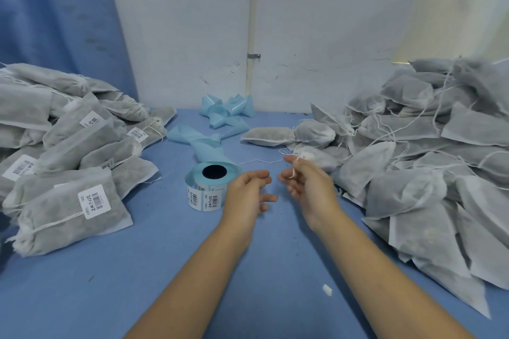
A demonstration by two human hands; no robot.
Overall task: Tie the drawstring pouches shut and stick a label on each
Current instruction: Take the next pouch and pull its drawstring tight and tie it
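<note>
Right hand (305,187) pinches the drawstring (293,173) at the neck of a pouch (319,160) on the counter (192,256) beside the unlabelled pile (413,151), likely to cinch it, while left hand (248,192) hangs open and empty by the label roll (208,190), handy for peeling.

Head-worn view, forward and down, close over table (137,270)

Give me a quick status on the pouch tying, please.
Left hand open, empty. Right hand pinching drawstring of pouch. Label roll beside left hand, nothing blocking.
</note>
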